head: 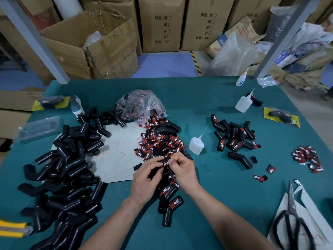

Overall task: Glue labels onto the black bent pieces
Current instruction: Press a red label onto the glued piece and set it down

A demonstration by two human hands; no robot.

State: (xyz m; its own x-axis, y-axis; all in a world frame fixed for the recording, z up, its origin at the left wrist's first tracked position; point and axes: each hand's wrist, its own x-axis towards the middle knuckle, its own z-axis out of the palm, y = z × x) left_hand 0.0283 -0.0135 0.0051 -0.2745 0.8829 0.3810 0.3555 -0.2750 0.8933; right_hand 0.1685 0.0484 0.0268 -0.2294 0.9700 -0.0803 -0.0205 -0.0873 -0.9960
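Teal table (216, 192), centre | left hand (144, 181): curls fingers round black bent piece (161, 160) | right hand (185, 171): pinches red label (166, 164) onto it, fingers narrow

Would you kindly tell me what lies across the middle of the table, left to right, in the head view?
Pile of bare black bent pieces → white sheet → heap of labels → glue bottle → cluster of labelled pieces → small stack of labels.

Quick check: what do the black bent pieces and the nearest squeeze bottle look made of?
Black bent pieces: likely rubber or soft plastic, semi-gloss; soft highlights along the tubes. Squeeze bottle: translucent white plastic, matte; looks cloudy, thin nozzle.
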